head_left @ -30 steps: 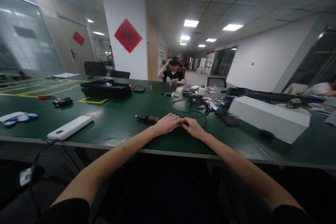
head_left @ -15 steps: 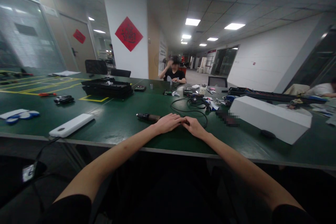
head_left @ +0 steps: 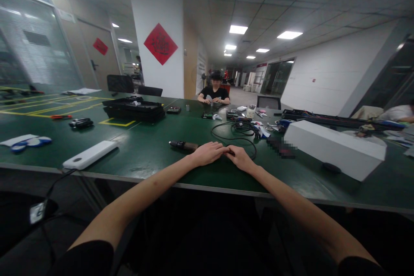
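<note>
On the green table (head_left: 139, 155), close to its front edge, lies a pen-shaped electric screwdriver (head_left: 183, 145) with a black tip pointing left. My left hand (head_left: 209, 154) rests palm down across its rear part, fingers stretched out to the right and hiding the rest of the body. Meeting those fingertips is my right hand (head_left: 242, 158), its fingers bent inward; whatever they close on is hidden. A black cable (head_left: 254, 142) loops behind my right hand towards a tangle of wires.
A white power bank-like bar (head_left: 90, 154) lies left and a long white box (head_left: 336, 148) right. Farther back are a black tray (head_left: 134, 110), black-handled tools (head_left: 80, 123) and circuit boards (head_left: 207, 115). Opposite sits a person (head_left: 214, 90), both hands at the table.
The person opposite has lowered a raised hand from the head to the table. My view has shifted slightly; my hands and the electric screwdriver stay in place.
</note>
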Tool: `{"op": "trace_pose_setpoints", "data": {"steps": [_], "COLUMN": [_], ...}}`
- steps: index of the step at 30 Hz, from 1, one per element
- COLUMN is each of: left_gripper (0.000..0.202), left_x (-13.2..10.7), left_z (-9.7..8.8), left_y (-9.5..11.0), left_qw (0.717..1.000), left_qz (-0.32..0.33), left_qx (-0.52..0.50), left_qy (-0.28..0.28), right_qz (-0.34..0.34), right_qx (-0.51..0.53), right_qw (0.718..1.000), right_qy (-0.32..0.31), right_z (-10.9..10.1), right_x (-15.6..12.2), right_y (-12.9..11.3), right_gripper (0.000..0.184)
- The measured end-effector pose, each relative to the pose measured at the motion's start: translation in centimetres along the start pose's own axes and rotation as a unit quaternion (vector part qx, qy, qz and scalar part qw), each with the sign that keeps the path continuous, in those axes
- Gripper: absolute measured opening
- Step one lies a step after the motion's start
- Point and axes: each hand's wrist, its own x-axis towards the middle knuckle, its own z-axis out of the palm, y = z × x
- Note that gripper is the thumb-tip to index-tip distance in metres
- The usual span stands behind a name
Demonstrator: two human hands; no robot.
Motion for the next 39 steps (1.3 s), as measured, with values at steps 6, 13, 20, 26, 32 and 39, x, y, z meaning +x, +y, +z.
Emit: {"op": "trace_pose_setpoints", "data": {"steps": [6, 13, 20, 26, 32, 39], "left_gripper": [0.032, 0.032, 0.034, 0.035, 0.034, 0.034], "left_x": [-0.01, -0.06, -0.05, -0.01, -0.03, -0.08], "left_z": [0.21, 0.30, 0.36, 0.28, 0.09, -0.04], "left_y": [-0.21, -0.28, -0.32, -0.22, -0.14, -0.10], "left_qw": [1.000, 1.000, 1.000, 1.000, 1.000, 1.000], "left_qz": [0.008, 0.011, 0.006, 0.008, 0.002, 0.004], "left_qx": [0.002, 0.014, 0.012, 0.016, 0.016, 0.016], "left_qy": [0.003, 0.003, -0.003, -0.003, -0.005, -0.005], "right_qz": [0.003, 0.015, 0.010, -0.001, -0.007, -0.015], "right_qx": [-0.001, 0.007, 0.006, -0.002, 0.000, -0.005], "right_qw": [1.000, 1.000, 1.000, 1.000, 1.000, 0.999], "right_qy": [0.007, 0.010, 0.010, 0.011, 0.027, 0.028], "right_z": [-0.04, 0.04, -0.09, -0.30, -0.26, -0.09], "right_x": [-0.02, 0.14, -0.04, -0.14, -0.04, -0.01], "right_y": [-0.23, -0.01, -0.29, -0.68, -0.61, -0.32], "right_gripper": [0.006, 0.006, 0.006, 0.006, 0.009, 0.009]}}
